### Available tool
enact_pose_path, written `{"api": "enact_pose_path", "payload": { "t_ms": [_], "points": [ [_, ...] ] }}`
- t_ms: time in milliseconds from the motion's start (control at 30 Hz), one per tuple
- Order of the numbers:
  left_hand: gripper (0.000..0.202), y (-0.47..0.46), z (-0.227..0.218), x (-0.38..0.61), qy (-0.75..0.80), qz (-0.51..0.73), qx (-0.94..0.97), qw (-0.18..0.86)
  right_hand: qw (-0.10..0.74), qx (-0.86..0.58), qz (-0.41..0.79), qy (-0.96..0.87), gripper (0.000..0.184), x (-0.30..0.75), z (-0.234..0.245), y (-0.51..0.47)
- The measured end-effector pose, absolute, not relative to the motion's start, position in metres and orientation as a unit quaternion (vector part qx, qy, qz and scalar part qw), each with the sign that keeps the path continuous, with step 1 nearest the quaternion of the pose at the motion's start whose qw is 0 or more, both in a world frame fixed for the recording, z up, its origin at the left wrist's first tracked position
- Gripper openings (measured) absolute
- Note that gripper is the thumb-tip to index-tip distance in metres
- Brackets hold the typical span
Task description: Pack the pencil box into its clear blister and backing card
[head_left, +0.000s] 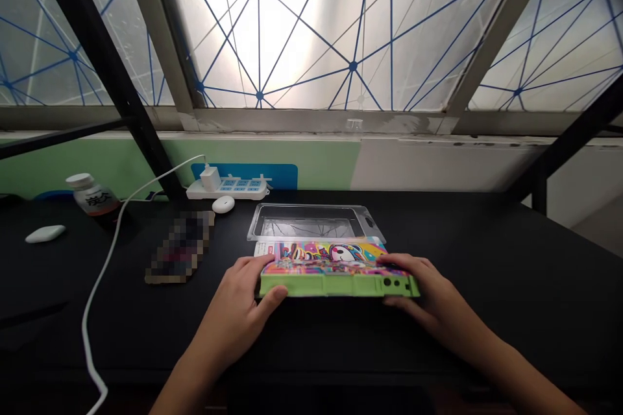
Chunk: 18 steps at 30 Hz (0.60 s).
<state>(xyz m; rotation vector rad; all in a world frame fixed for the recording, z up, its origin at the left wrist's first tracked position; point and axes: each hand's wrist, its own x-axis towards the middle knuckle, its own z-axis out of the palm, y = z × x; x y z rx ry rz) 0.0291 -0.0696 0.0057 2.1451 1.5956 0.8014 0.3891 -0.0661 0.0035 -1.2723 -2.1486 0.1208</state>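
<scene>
A long green box with a bright cartoon print on its lid (pixel 335 269) lies on the black desk (pixel 487 285) in front of me. My left hand (pixel 243 301) grips its left end, thumb on the front edge. My right hand (pixel 428 295) grips its right end, fingers curled over the top corner. Just behind the box lies a clear plastic tray (pixel 311 224) with a hang tab.
A white power strip (pixel 233 188) with a charger and a trailing white cable (pixel 104 266) sits at the back left. Near it are a small white round object (pixel 222 203), a blurred flat object (pixel 181 248), a white-capped bottle (pixel 92 198) and a white oval object (pixel 45 233). Windows rise behind.
</scene>
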Motion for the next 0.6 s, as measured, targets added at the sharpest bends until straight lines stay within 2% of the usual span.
{"api": "enact_pose_path", "payload": {
  "t_ms": [167, 400, 467, 600],
  "points": [
    [0.035, -0.069, 0.009, 0.034, 0.539, 0.262, 0.784, 0.160, 0.285, -0.568, 0.027, -0.772, 0.039, 0.378, 0.016, -0.046],
    [0.045, -0.064, 0.001, 0.033, 0.570, 0.294, 0.756, 0.129, 0.181, -0.485, -0.248, -0.818, 0.032, 0.353, 0.033, -0.042],
    [0.046, -0.063, 0.000, 0.033, 0.569, 0.286, 0.761, 0.125, 0.167, -0.471, -0.254, -0.828, 0.034, 0.339, 0.033, -0.044],
    [0.049, -0.064, 0.003, 0.034, 0.569, 0.262, 0.771, 0.115, 0.169, -0.458, -0.177, -0.855, 0.042, 0.304, 0.033, -0.043]
  ]
}}
